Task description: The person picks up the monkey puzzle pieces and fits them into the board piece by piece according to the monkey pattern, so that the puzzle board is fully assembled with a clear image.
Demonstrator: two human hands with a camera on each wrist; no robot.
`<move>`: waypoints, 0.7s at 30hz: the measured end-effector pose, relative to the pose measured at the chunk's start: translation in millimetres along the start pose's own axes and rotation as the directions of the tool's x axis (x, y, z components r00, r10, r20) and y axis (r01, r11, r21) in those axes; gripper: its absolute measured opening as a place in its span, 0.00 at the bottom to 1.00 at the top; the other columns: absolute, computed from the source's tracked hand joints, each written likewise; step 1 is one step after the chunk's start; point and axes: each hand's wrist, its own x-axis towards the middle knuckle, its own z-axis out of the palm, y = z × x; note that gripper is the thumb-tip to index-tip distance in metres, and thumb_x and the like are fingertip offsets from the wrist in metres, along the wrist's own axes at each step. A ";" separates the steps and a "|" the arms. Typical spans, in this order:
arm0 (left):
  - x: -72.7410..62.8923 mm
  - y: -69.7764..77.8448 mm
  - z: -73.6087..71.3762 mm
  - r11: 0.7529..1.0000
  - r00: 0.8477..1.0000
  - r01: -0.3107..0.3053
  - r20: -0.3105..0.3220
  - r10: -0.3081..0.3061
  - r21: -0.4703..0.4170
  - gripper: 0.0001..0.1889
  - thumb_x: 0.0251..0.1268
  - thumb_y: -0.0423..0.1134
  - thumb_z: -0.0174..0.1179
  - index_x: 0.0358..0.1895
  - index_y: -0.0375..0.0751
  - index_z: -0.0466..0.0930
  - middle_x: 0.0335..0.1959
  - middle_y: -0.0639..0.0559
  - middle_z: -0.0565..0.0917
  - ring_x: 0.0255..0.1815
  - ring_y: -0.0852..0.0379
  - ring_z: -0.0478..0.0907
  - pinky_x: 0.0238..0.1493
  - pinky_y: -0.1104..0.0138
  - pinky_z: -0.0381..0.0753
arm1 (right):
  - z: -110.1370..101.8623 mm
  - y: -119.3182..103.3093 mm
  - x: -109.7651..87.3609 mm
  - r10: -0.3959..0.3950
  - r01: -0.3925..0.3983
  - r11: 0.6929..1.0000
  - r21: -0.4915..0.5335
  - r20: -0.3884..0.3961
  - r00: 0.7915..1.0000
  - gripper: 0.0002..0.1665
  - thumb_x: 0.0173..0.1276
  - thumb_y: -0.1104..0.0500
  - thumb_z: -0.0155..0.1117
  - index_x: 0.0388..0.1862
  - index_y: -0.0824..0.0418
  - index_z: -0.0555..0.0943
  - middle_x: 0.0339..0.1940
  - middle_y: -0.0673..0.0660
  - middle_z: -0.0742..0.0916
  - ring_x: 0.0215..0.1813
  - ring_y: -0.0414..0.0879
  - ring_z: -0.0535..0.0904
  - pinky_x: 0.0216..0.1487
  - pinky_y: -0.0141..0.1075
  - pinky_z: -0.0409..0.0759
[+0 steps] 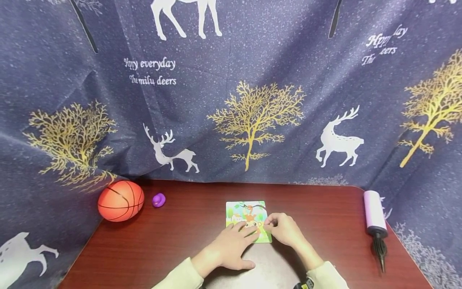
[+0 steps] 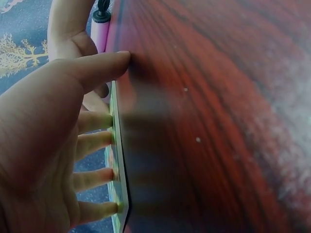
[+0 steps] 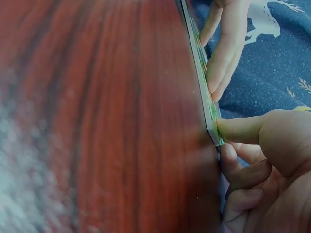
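A thin, pale-edged picture board [image 1: 231, 208] with a cartoon monkey on it lies flat on the table, partly covered by both hands. My left hand [image 1: 231, 245] rests on its lower left part. Its spread fingertips press the top face in the left wrist view, while the thumb reaches out over the table. At the board's right edge, my right hand [image 1: 286, 229] pinches the border. In the right wrist view, the thumb lies on the board's face [image 3: 214, 109] near a corner, with the other fingers curled at the edge beside it.
On the dark red wooden table [image 1: 173, 237], an orange basketball [image 1: 121, 200] and a purple rubber duck [image 1: 159, 200] sit at the back left. A lilac hand pump [image 1: 375, 212] with a black nozzle lies along the right side. A blue patterned cloth [image 1: 231, 60] hangs behind.
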 end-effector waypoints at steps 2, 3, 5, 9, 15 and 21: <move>0.7 0.7 -0.1 1.000 1.000 -0.006 -0.002 0.006 0.003 0.44 0.62 0.72 0.60 0.78 0.55 0.70 0.78 0.57 0.68 0.75 0.45 0.67 0.66 0.46 0.74 | -1.6 0.9 -0.8 0.006 -0.006 1.000 0.003 0.007 1.000 0.08 0.62 0.60 0.76 0.28 0.49 0.85 0.22 0.42 0.81 0.27 0.39 0.74 0.32 0.37 0.73; 1.3 1.3 0.0 1.000 1.000 -0.008 -0.004 0.009 0.004 0.44 0.62 0.72 0.60 0.78 0.55 0.70 0.78 0.57 0.67 0.75 0.45 0.67 0.66 0.46 0.74 | -2.5 1.5 -1.3 0.008 -0.008 1.000 0.004 0.008 1.000 0.08 0.62 0.60 0.76 0.28 0.49 0.85 0.23 0.43 0.81 0.27 0.39 0.75 0.32 0.37 0.74; 2.4 2.7 0.1 1.000 1.000 -0.013 -0.006 0.013 0.006 0.44 0.63 0.72 0.59 0.78 0.54 0.69 0.79 0.57 0.67 0.75 0.45 0.66 0.67 0.47 0.74 | -4.5 2.6 -2.6 0.013 -0.013 1.000 0.004 0.009 1.000 0.08 0.62 0.60 0.76 0.28 0.49 0.85 0.23 0.43 0.81 0.28 0.39 0.75 0.33 0.37 0.74; 4.9 6.5 0.7 1.000 1.000 -0.011 0.000 0.011 -0.011 0.43 0.64 0.71 0.58 0.79 0.55 0.68 0.79 0.57 0.66 0.76 0.45 0.65 0.68 0.46 0.72 | -7.1 6.9 -5.0 0.015 -0.015 1.000 -0.003 0.002 1.000 0.08 0.61 0.60 0.76 0.27 0.49 0.85 0.22 0.43 0.82 0.28 0.39 0.76 0.34 0.38 0.75; 6.7 8.5 2.3 0.999 1.000 0.010 0.013 -0.010 -0.032 0.41 0.66 0.69 0.59 0.79 0.57 0.68 0.80 0.59 0.65 0.77 0.47 0.63 0.69 0.44 0.71 | -8.3 11.2 -4.1 0.006 -0.006 1.000 -0.013 0.002 1.000 0.08 0.61 0.60 0.76 0.27 0.49 0.85 0.22 0.43 0.82 0.27 0.39 0.76 0.34 0.38 0.75; 13.5 -4.2 -9.1 0.996 0.993 0.041 -0.106 -0.049 -0.079 0.37 0.67 0.66 0.61 0.74 0.52 0.74 0.79 0.53 0.68 0.77 0.43 0.65 0.69 0.34 0.65 | -23.5 -0.4 3.6 -0.066 0.065 0.998 -0.007 -0.062 0.996 0.07 0.64 0.62 0.72 0.31 0.48 0.86 0.23 0.42 0.84 0.26 0.37 0.78 0.36 0.38 0.78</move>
